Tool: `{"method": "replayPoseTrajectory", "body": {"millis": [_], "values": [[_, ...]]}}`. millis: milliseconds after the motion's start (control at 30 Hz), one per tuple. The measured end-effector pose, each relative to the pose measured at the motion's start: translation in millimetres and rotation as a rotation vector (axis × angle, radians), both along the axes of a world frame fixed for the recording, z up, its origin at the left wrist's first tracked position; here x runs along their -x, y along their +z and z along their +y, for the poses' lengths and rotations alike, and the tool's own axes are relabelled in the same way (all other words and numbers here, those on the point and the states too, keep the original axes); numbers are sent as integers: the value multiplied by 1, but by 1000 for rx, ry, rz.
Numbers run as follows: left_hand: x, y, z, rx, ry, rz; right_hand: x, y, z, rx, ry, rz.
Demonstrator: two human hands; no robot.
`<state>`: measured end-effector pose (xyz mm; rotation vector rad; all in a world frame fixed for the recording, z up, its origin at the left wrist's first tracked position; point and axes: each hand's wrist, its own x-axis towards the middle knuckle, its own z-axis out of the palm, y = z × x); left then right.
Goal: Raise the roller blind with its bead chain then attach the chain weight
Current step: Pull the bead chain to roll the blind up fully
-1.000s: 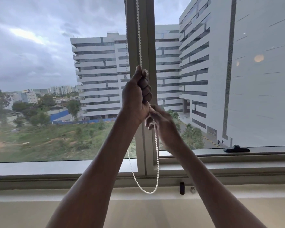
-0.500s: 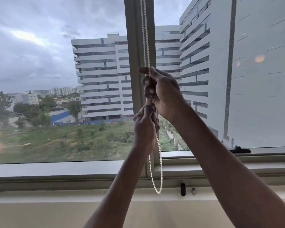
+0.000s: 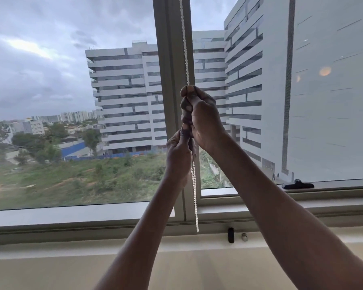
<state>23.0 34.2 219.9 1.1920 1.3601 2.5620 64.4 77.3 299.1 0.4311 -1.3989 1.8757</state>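
Stood before the window frame's grey upright post (image 3: 172, 101), with the white plastic bead chain (image 3: 184, 45) running straight down in front of it. Closed the right hand (image 3: 203, 118) around the chain at the upper grip, fingers curled tight on the beads. Gripped the same chain just below with the left hand (image 3: 179, 155), thumb up against the underside of the right. Left the chain's long axis vertical: one taut run up out of view above the right hand, two strands hanging close together below the left, ending in a narrow loop just above the sill. Showed no blind fabric anywhere across the glass, so probably raised most or all of the way. Lay the small black cylindrical piece (image 3: 231, 235), likely the chain weight, on the pale sill (image 3: 71, 245), below and slightly right of the loop, with a small silver cap-like piece (image 3: 244, 237) just beside it. Placed the right hand on the nearer side for reaching it.
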Motion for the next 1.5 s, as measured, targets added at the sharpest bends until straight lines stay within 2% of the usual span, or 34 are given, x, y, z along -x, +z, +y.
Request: {"method": "replayPoseTrajectory", "body": {"millis": [267, 433, 667, 800, 1033, 1300, 1500], "values": [[3, 1, -3, 32, 48, 29, 7, -1, -1, -1, 10, 12], [12, -8, -8, 55, -23, -16, 15, -12, -3, -28, 2, -34], [24, -31, -18, 140, -127, -40, 18, -37, -7, -128, -134, -49], [27, -42, -27, 192, -84, -38, 18, -50, -13, -176, -169, -54], [41, -62, -44, 255, -92, -136, 20, -81, -15, -194, -222, -98], [49, -86, -55, 330, -67, -112, 14, -120, -6, -224, -282, -161], [55, -113, -51, 348, -16, -83, 6, -155, 0, -290, -449, -244]]}}
